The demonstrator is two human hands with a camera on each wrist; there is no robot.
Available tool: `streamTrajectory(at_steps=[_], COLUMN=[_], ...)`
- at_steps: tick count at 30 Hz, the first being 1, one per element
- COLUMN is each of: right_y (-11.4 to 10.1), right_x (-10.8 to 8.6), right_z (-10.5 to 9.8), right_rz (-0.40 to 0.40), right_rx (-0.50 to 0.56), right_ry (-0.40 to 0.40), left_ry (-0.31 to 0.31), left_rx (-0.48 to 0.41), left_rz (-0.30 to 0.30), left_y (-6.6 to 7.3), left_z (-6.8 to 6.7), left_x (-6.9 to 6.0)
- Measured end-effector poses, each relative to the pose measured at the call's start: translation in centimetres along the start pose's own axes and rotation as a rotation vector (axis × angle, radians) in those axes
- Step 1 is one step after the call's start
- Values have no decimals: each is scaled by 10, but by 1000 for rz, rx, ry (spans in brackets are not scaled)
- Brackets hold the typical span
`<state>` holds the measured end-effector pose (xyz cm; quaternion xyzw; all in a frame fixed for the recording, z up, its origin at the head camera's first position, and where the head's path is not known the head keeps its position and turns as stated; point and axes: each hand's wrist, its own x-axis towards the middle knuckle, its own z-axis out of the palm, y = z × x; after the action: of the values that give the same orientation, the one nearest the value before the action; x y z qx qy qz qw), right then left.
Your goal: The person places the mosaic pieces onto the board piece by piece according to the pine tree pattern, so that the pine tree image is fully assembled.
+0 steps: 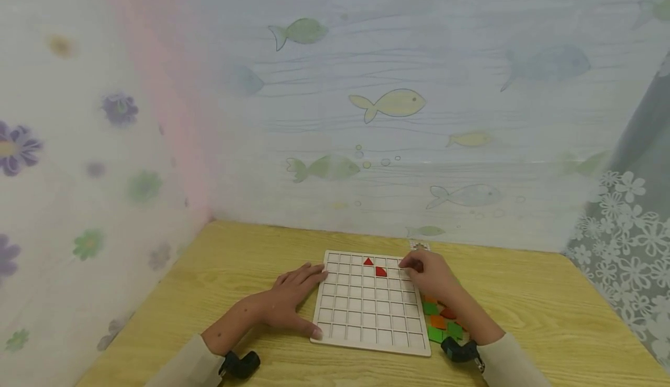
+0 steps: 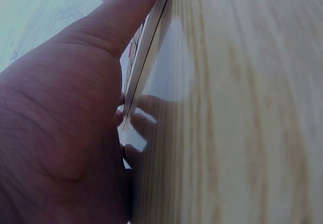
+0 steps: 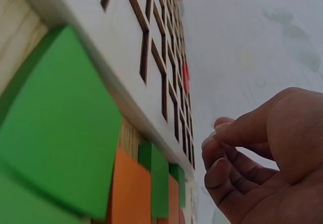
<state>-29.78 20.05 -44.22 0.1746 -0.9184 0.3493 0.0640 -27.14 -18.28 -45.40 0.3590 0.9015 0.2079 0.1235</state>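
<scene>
A pale gridded board (image 1: pixel 355 304) lies on the table, with a red triangle (image 1: pixel 369 262) and a red piece with a rounded corner (image 1: pixel 381 272) in its upper cells. The left hand (image 1: pixel 290 302) rests spread at the board's left side, fingertips on the edge and thumb near the lower left corner; its thumb (image 2: pixel 113 19) lies along the edge in the left wrist view. Over the board's upper right corner is the right hand (image 1: pixel 431 273). Its thumb and index tips meet and the other fingers curl, with no piece visible between them in the right wrist view (image 3: pixel 262 153).
Green (image 1: pixel 435 334), orange (image 1: pixel 437 322) and red (image 1: pixel 448 313) pieces lie right of the board, partly beneath the right forearm. A small patterned item (image 1: pixel 419 246) sits behind the board near the wall. Patterned curtains (image 1: pixel 324 113) stand behind and to the left of the table (image 1: pixel 225 253).
</scene>
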Motion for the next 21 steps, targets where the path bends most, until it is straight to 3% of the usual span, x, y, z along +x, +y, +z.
streamTrajectory(at_steps=[12,21], right_y=[17,33], right_x=[-23,-29], right_z=[-19,-35], right_rz=[32,-23], right_rx=[33,-20], right_ry=[-15,-43], left_ry=[1,-1], left_rx=[-8,-1], left_rz=[-1,-13], left_y=[0,1], left_z=[0,0], left_x=[0,0])
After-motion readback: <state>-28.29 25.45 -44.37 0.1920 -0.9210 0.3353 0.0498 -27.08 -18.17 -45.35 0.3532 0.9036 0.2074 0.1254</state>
